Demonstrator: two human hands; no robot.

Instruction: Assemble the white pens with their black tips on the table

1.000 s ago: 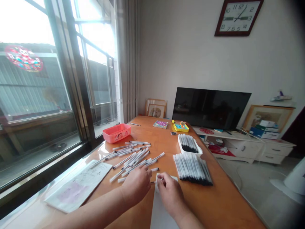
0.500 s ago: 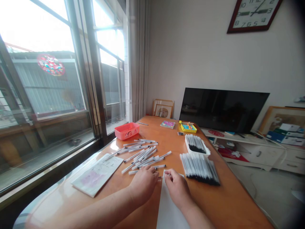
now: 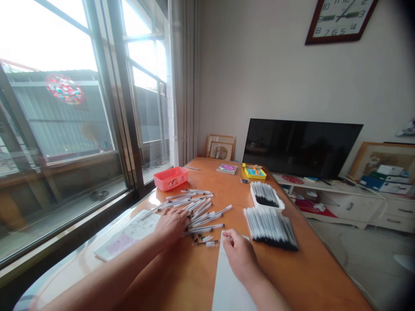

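Note:
My left hand (image 3: 173, 225) is stretched over the left part of a loose pile of clear pens with black ends (image 3: 201, 209). Its fingers are bent down among the pens, and no pen is plainly gripped. My right hand (image 3: 239, 254) is closed, thumb against the curled index finger, at the top of a white paper sheet (image 3: 227, 285). Whatever it pinches, if anything, is hidden. Between the hands lie small black pieces (image 3: 196, 237), a clear cap (image 3: 211, 244) and a thin dark refill (image 3: 197, 244).
Neat rows of pens (image 3: 269, 229) lie on the right, below a white tray (image 3: 281, 208) of more pens. A pink basket (image 3: 170, 179) stands behind the pile; a notebook (image 3: 121, 242) lies under my left forearm. Farther back are a booklet (image 3: 227, 169) and a yellow box (image 3: 255, 172).
My left hand has moved left and away from me, from beside the right hand onto the pens, uncovering the small pieces. My right hand stays in nearly the same place, closed.

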